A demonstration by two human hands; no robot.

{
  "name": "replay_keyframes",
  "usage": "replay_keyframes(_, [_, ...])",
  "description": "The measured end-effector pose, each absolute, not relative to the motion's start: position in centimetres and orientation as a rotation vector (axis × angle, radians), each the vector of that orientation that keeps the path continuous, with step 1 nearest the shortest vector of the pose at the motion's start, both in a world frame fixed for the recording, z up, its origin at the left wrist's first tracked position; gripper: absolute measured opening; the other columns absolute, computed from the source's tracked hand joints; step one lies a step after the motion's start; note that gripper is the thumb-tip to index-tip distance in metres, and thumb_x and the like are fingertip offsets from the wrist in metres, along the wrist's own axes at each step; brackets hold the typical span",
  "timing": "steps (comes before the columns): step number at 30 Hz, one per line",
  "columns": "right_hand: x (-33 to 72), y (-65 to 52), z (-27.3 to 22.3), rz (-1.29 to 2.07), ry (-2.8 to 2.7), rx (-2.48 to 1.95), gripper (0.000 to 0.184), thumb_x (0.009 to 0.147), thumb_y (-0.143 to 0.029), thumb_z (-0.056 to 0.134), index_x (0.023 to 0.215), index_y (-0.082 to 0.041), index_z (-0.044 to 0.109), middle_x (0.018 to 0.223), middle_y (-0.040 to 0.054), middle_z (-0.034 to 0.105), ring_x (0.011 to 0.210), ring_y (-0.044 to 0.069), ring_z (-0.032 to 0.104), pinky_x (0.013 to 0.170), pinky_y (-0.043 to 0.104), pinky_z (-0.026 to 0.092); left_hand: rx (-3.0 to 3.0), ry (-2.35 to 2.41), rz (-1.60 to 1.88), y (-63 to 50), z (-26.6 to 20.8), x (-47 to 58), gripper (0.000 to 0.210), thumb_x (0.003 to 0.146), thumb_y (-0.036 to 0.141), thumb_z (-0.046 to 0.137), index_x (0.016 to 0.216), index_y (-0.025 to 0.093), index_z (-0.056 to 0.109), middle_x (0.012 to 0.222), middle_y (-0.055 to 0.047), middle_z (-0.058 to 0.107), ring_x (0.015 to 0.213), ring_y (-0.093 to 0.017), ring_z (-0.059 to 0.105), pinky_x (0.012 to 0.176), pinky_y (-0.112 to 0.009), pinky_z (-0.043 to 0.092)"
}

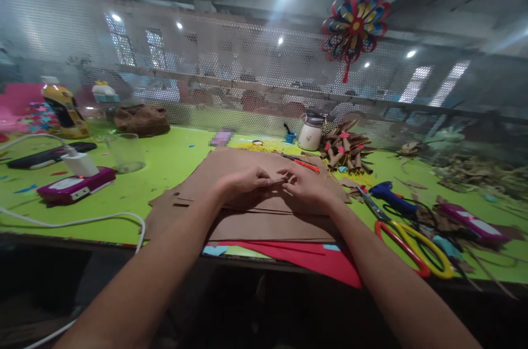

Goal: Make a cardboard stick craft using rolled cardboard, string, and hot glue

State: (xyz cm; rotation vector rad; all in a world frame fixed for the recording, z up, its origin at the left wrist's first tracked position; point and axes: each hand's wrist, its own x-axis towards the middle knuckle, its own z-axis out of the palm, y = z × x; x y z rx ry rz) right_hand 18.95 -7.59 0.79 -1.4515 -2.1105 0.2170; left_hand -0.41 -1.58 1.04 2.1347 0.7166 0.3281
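Note:
My left hand (247, 179) and my right hand (303, 186) meet over a stack of brown paper sheets (268, 226). Between their fingertips is a small narrow piece of brown paper (278, 181), which looks rolled or folded; both hands are closed on it. Just beyond my right hand, an orange-and-black tool (307, 165) lies on the sheets, its kind unclear. Red paper (317, 261) sticks out from under the stack at the front edge of the green table (173, 145).
To the right lie scissors (406, 244), a blue glue gun (391, 198) and a purple power strip (474, 223). Brown paper rolls (346, 151) are heaped behind, beside a pale jar (311, 131). On the left are another power strip (78, 185), a clear cup (126, 153) and a white cable (94, 221).

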Motion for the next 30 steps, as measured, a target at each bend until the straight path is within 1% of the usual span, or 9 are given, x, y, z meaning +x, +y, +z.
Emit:
replay_keyframes(2, [19.5,-7.0,0.3,0.43,-2.066,-1.364,0.038,0.075,-0.017,0.055,0.112,-0.015,0.059,0.106,0.0089,0.063,0.089,0.016,0.059,0.077,0.026,0.046,2.087,0.64,0.33,-1.5,1.2,-0.2,0.034,0.082,0.039,0.048,0.092,0.012,0.066,0.077,-0.006,0.064,0.073,-0.014,0.051,0.069,-0.024,0.04])
replay_keyframes(5, [20.1,-6.2,-0.3,0.632,-2.045,-1.273,0.033,0.072,-0.015,0.052,0.102,-0.016,0.066,0.097,0.0054,0.068,0.086,0.017,0.061,0.075,0.026,0.047,2.011,0.581,0.33,-1.6,1.3,0.0,0.032,0.08,0.038,0.052,0.096,0.014,0.066,0.08,-0.005,0.064,0.076,-0.014,0.051,0.072,-0.024,0.04])
replay_keyframes(9, [20.6,-5.6,-0.7,0.73,-1.957,-1.252,0.035,0.068,-0.011,0.051,0.097,-0.016,0.069,0.083,0.0014,0.069,0.073,0.015,0.06,0.068,0.025,0.046,1.909,0.576,0.345,-2.1,1.3,0.0,0.033,0.08,0.04,0.052,0.098,0.015,0.065,0.081,-0.005,0.062,0.074,-0.014,0.05,0.069,-0.024,0.039])
replay_keyframes(14, [21.1,-5.5,-0.6,0.835,-1.846,-1.242,0.033,0.067,-0.014,0.056,0.097,-0.017,0.07,0.073,0.0003,0.067,0.066,0.013,0.057,0.064,0.024,0.044,1.926,0.612,0.335,-2.1,1.4,-0.4,0.034,0.08,0.042,0.053,0.093,0.013,0.065,0.063,-0.001,0.054,0.06,-0.011,0.043,0.06,-0.024,0.036])
replay_keyframes(17, [21.0,-5.5,-0.5,0.91,-1.763,-1.194,0.029,0.066,-0.015,0.059,0.093,-0.016,0.071,0.068,-0.0001,0.065,0.063,0.013,0.056,0.063,0.025,0.043,1.954,0.598,0.308,-1.7,1.7,-0.5,0.033,0.08,0.041,0.052,0.088,0.012,0.066,0.061,-0.001,0.053,0.058,-0.01,0.042,0.057,-0.023,0.034])
replay_keyframes(21, [20.7,-5.3,-0.9,0.989,-1.638,-1.084,0.028,0.064,-0.018,0.064,0.091,-0.015,0.07,0.073,0.0011,0.066,0.062,0.012,0.055,0.065,0.027,0.044,2.001,0.573,0.275,-1.1,1.9,-0.4,0.032,0.082,0.041,0.05,0.082,0.012,0.066,0.062,-0.002,0.056,0.055,-0.009,0.041,0.056,-0.022,0.032])
replay_keyframes(25, [20.8,-5.0,-1.3,1.047,-1.577,-1.035,0.03,0.065,-0.019,0.065,0.094,-0.015,0.068,0.074,0.0014,0.066,0.062,0.011,0.056,0.064,0.027,0.044,2.064,0.613,0.284,-1.0,2.0,-0.4,0.035,0.082,0.041,0.049,0.072,0.012,0.065,0.056,0.0,0.05,0.052,-0.009,0.038,0.054,-0.023,0.03])
replay_keyframes(27, [20.9,-5.0,-1.4,1.112,-1.536,-0.997,0.032,0.065,-0.019,0.066,0.097,-0.016,0.067,0.074,0.0011,0.065,0.063,0.011,0.057,0.065,0.027,0.045,2.103,0.637,0.337,-1.3,2.0,-0.3,0.035,0.081,0.042,0.05,0.075,0.012,0.066,0.057,0.001,0.05,0.054,-0.009,0.038,0.056,-0.023,0.031])
replay_keyframes(30, [21.0,-5.1,-1.3,1.225,-1.459,-0.933,0.035,0.066,-0.02,0.066,0.101,-0.017,0.066,0.078,0.0017,0.064,0.066,0.011,0.059,0.069,0.029,0.047,2.17,0.666,0.414,-1.7,2.2,-0.3,0.035,0.08,0.043,0.051,0.087,0.014,0.069,0.06,0.001,0.053,0.058,-0.01,0.04,0.058,-0.023,0.032])
